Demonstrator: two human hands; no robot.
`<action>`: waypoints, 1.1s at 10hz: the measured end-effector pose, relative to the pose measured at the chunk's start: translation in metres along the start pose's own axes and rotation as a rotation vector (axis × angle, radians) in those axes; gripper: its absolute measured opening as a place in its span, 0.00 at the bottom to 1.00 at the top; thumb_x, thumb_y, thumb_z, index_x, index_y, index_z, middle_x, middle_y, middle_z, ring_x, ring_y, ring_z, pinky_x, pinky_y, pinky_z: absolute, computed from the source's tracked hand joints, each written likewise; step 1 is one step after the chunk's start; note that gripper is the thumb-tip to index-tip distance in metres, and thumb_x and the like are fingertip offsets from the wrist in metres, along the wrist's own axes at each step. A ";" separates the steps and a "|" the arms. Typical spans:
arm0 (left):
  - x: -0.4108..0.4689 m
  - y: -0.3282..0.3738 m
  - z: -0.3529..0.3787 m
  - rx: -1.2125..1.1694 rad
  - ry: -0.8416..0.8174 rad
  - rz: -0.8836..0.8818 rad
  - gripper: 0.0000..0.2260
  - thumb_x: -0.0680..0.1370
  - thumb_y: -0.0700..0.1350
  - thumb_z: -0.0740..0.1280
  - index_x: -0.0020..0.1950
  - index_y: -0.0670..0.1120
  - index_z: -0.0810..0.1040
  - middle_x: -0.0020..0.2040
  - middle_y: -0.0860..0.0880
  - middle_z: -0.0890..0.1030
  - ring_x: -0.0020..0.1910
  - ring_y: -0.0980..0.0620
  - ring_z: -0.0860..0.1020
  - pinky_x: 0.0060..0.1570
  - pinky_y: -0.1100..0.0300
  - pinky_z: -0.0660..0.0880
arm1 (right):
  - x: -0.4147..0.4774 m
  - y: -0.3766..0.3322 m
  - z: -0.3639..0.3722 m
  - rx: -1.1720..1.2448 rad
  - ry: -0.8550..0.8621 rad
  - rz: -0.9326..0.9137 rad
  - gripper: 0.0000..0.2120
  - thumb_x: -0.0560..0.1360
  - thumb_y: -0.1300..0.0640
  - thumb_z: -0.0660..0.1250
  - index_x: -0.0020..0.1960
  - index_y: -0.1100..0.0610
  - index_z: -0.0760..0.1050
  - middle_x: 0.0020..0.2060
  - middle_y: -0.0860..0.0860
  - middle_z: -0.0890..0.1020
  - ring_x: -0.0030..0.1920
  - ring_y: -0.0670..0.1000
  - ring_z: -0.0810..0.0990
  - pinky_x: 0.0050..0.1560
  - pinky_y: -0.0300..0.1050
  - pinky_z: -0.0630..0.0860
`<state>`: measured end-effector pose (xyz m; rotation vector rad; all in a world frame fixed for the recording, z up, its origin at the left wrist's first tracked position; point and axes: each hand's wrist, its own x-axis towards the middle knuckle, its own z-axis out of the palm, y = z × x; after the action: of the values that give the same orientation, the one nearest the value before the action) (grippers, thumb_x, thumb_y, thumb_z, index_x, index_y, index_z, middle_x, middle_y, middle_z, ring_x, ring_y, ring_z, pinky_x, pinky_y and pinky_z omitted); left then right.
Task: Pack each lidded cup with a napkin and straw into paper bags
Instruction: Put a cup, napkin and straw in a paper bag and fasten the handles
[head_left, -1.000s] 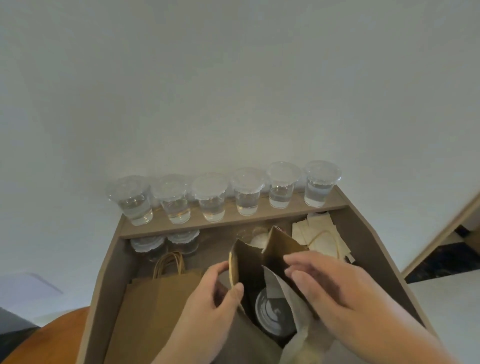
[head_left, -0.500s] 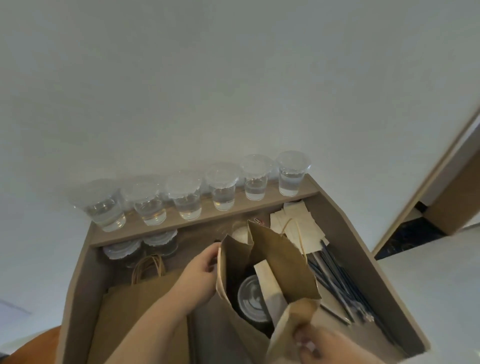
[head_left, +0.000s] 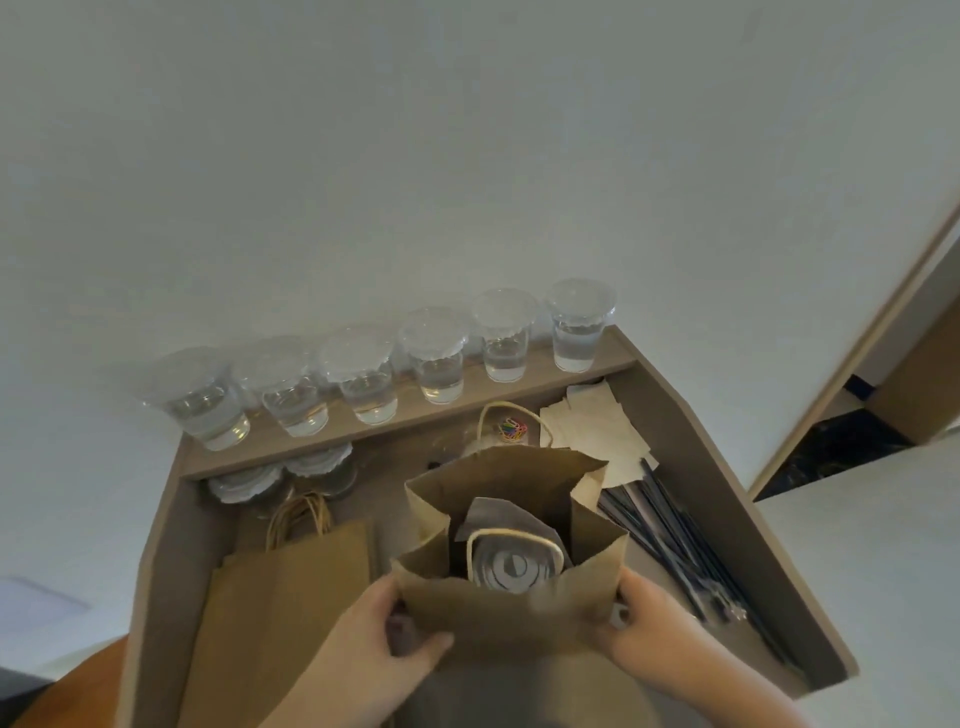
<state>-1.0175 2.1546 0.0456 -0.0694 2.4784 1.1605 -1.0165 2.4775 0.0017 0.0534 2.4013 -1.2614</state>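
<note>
Lidded cup (head_left: 511, 566) stands upright inside the open paper bag (head_left: 498, 613), with a napkin (head_left: 491, 514) tucked behind it and the bag's handle loop lying across the lid. The cup lies between the two grips, touched by neither.

Left grip (head_left: 374, 639) clasps the bag's near-left corner, thumb on the front wall. Right grip (head_left: 654, 621) clasps the near-right corner.

Flat bags (head_left: 291, 597) lie to the left; straws (head_left: 675, 535) and napkin stack (head_left: 597, 436) to the right. A row of lidded cups (head_left: 436, 358) stands on the rear shelf (head_left: 467, 402).

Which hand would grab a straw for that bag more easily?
Right, probably. The straws lie just beyond the right hand, on that side of the bag. The left hand holds the bag's far side and would have to cross over it.
</note>
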 end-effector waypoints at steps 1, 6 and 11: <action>0.011 -0.007 0.010 0.037 -0.090 -0.073 0.20 0.73 0.58 0.77 0.60 0.65 0.74 0.55 0.64 0.81 0.52 0.69 0.78 0.49 0.75 0.72 | 0.009 0.003 0.006 -0.064 -0.044 0.022 0.17 0.76 0.46 0.76 0.58 0.31 0.72 0.56 0.30 0.78 0.55 0.31 0.76 0.57 0.27 0.74; 0.009 0.015 -0.004 0.009 0.251 0.327 0.10 0.72 0.58 0.79 0.52 0.62 0.88 0.78 0.75 0.57 0.74 0.74 0.61 0.68 0.67 0.64 | 0.000 -0.041 -0.069 -0.300 0.096 -0.338 0.06 0.74 0.36 0.76 0.50 0.30 0.83 0.63 0.23 0.65 0.69 0.34 0.65 0.69 0.35 0.65; 0.018 0.045 -0.001 -0.343 0.171 0.312 0.22 0.67 0.65 0.80 0.56 0.55 0.88 0.51 0.49 0.88 0.53 0.51 0.86 0.59 0.44 0.82 | 0.027 -0.057 -0.059 0.241 -0.086 -0.310 0.13 0.81 0.58 0.74 0.56 0.39 0.87 0.53 0.45 0.89 0.56 0.45 0.86 0.55 0.32 0.78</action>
<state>-1.0438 2.1851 0.0724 0.1320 2.4662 1.7715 -1.0745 2.4869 0.0654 -0.3069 2.2323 -1.6513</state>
